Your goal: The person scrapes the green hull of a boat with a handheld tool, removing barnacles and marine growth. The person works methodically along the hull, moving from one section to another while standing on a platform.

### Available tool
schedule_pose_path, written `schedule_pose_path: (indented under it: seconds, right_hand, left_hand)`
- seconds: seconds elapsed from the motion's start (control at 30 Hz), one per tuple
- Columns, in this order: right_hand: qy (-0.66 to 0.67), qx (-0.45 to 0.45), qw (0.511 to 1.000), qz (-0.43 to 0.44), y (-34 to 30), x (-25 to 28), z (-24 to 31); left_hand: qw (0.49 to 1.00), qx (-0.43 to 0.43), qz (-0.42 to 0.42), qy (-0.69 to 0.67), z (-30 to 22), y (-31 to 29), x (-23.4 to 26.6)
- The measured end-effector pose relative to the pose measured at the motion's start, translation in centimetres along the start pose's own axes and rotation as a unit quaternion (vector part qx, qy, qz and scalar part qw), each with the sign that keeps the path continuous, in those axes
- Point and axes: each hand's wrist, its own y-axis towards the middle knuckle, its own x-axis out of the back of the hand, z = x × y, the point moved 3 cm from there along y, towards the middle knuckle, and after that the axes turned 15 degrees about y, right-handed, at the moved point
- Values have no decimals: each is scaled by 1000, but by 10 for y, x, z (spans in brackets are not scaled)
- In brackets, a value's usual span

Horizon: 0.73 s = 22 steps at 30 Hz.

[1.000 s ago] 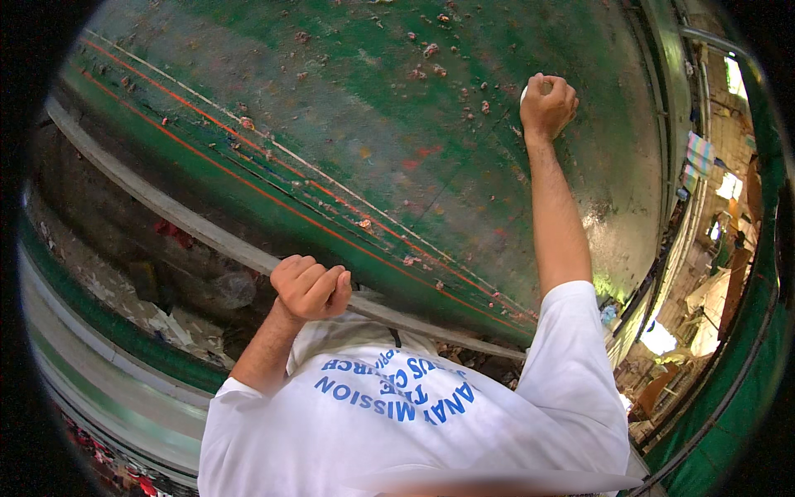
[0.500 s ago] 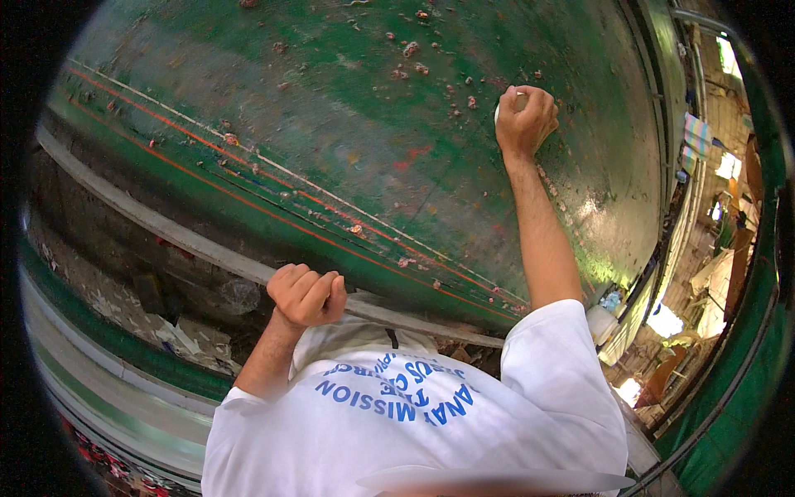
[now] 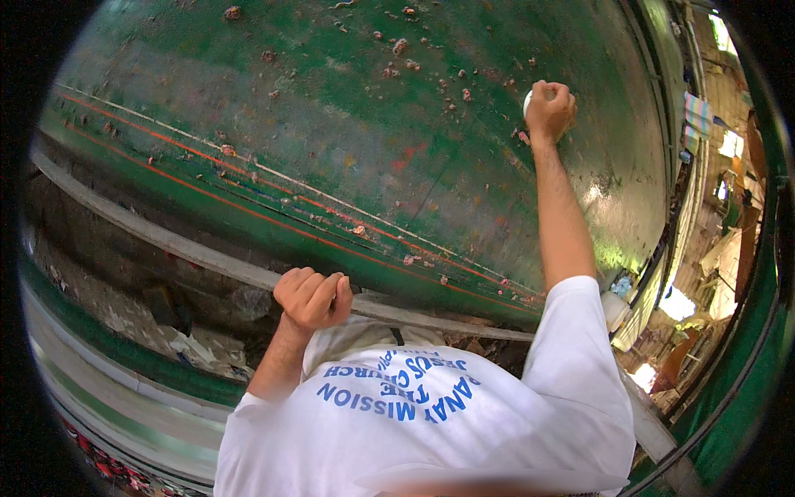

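My right hand (image 3: 551,113) reaches far out over the green tabletop (image 3: 348,124), its fingers curled round a white, rounded object (image 3: 527,101). Only an edge of that object shows, so its kind is unclear. It appears to be at or just above the surface. Pinkish crumbs (image 3: 522,137) lie just below the hand. Close to my body, my left hand (image 3: 313,298) is closed in a fist at the grey rail (image 3: 224,267) along the table's near side. Whether its fingers wrap the rail or something else is hidden.
More crumbs (image 3: 401,46) are scattered over the stained top. Orange and white lines (image 3: 323,203) run along its near edge. Below the rail is a dark recess with torn scraps (image 3: 207,352). Striped cloth (image 3: 697,114) hangs beyond the right side; a pale container (image 3: 614,308) stands near my right sleeve.
My right hand has moved to the right across the green top, still holding the white object. My left hand stays closed at the rail. The view has shifted slightly.
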Motion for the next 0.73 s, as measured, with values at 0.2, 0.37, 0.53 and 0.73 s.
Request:
schedule_pose_path:
  seconds: [0.2, 0.37, 0.53, 0.73]
  right_hand:
    - [33, 42, 998, 27, -28, 8, -11]
    - [-22, -11, 1000, -7, -3, 12, -12]
    - [39, 49, 997, 34, -44, 15, -4]
    - [-9, -29, 1000, -1, -11, 9, -12]
  left_hand:
    - [1000, 13, -13, -2, -2, 2, -1]
    - [1000, 7, -14, -2, -1, 4, -2]
    - [1000, 6, -4, 10, -2, 1, -1]
    - [1000, 4, -2, 16, -1, 0, -5]
